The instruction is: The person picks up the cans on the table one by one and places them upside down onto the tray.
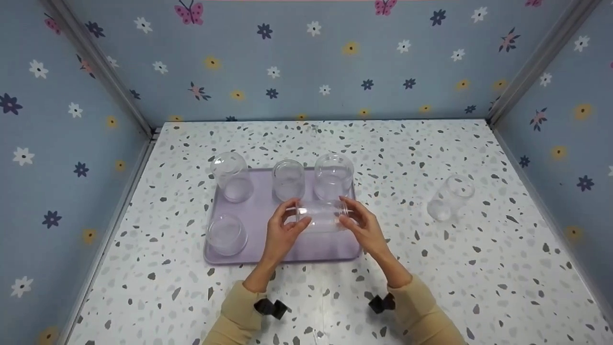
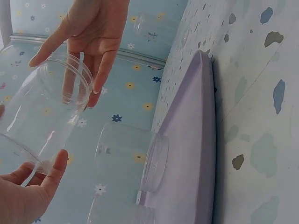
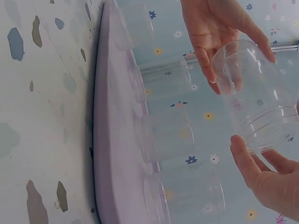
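A clear glass jar [image 1: 322,215] lies sideways in the air above the lilac tray [image 1: 261,225], held between both hands. My left hand [image 1: 283,232] grips its base end, thumb in front and fingers behind. At the threaded neck, my right hand [image 1: 365,229] holds the other end in a similar way. The right wrist view shows the neck threads of the jar [image 3: 257,98] beside the right hand [image 3: 266,182]. From the left wrist, the open mouth of the jar [image 2: 51,98] is visible near the right fingers. Nothing shows inside it.
Upright on the tray stand a tall jar [image 1: 230,172] at back left, a smaller jar [image 1: 288,179] at back middle, a wide jar [image 1: 334,175] at back right and a low jar [image 1: 227,235] at front left. Another clear jar [image 1: 450,197] stands on the speckled table [image 1: 483,268] to the right.
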### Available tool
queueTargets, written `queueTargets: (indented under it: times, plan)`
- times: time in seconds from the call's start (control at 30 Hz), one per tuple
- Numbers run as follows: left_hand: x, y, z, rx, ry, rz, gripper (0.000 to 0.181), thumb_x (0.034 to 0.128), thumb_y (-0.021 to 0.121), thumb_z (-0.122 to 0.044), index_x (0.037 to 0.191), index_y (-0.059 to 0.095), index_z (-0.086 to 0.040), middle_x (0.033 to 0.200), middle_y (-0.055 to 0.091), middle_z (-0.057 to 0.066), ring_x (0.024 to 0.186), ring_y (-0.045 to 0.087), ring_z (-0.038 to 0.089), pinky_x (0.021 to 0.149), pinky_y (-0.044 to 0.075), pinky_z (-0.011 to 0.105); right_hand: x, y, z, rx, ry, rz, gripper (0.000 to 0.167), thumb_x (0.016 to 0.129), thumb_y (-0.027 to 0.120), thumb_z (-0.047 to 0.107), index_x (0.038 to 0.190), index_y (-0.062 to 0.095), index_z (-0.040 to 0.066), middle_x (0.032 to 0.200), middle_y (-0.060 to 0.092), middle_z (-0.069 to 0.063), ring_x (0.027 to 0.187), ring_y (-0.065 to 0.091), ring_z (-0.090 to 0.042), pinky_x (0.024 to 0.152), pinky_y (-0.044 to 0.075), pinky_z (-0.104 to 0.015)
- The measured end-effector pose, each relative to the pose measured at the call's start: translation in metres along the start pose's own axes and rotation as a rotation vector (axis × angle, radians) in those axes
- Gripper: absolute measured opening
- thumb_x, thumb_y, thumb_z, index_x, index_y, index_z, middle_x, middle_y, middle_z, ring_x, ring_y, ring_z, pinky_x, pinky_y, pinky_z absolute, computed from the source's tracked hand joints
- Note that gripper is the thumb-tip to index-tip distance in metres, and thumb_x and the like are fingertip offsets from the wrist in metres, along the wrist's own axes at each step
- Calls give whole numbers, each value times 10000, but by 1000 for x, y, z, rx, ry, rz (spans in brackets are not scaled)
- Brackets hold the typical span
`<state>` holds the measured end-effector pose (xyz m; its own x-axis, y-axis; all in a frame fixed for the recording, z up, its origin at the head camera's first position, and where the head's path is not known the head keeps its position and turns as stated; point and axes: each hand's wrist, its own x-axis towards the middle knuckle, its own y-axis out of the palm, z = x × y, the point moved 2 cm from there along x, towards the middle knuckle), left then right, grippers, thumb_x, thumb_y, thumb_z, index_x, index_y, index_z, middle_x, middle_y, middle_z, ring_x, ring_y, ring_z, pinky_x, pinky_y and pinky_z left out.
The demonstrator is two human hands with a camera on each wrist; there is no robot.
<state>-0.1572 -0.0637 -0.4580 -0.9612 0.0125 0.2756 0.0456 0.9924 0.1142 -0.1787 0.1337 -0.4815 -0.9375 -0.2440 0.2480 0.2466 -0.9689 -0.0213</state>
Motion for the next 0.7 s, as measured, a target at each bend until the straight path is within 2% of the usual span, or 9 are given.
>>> queueTargets:
  times: [0.17, 0.3, 0.4, 0.53, 0.7]
  plan:
    - [-1, -4, -4, 102, 14, -41, 462, 745, 667, 28, 1158, 480, 115, 1065, 474, 222, 963, 479, 402, 647, 466, 229, -1, -6, 4, 13, 23, -3, 403, 865, 519, -21, 1242, 411, -113, 1157, 458, -322, 1035, 474, -419, 777, 483, -335]
    - [-1, -8, -6, 215, 2, -77, 476, 728, 700, -14, 1154, 509, 78, 1050, 502, 187, 945, 503, 353, 646, 468, 277, -3, -9, 14, -37, 24, -19, 369, 860, 500, -64, 1210, 419, -146, 1115, 496, -317, 1006, 495, -419, 765, 487, -311]
    - [1, -14, 4, 271, -4, -99, 508, 711, 728, -55, 1162, 522, 58, 1055, 514, 194, 935, 505, 328, 672, 469, 361, -5, -12, 16, -102, 28, -46, 358, 847, 527, -55, 1187, 452, -137, 1089, 531, -283, 981, 516, -396, 751, 486, -286]
    - [2, -22, 21, 338, -8, -114, 556, 686, 759, -106, 1174, 530, 32, 1085, 514, 176, 932, 487, 289, 688, 446, 431, -6, -22, 5, -175, 28, -71, 358, 837, 578, 10, 1178, 505, -71, 1082, 561, -222, 977, 537, -350, 745, 481, -276]
    - [1, -28, 25, 446, 0, -95, 585, 681, 766, -139, 1187, 521, 22, 1102, 494, 160, 953, 458, 260, 718, 423, 415, -8, -37, -7, -245, 22, -72, 383, 821, 622, 77, 1171, 525, -44, 1091, 554, -218, 982, 538, -332, 766, 478, -305]
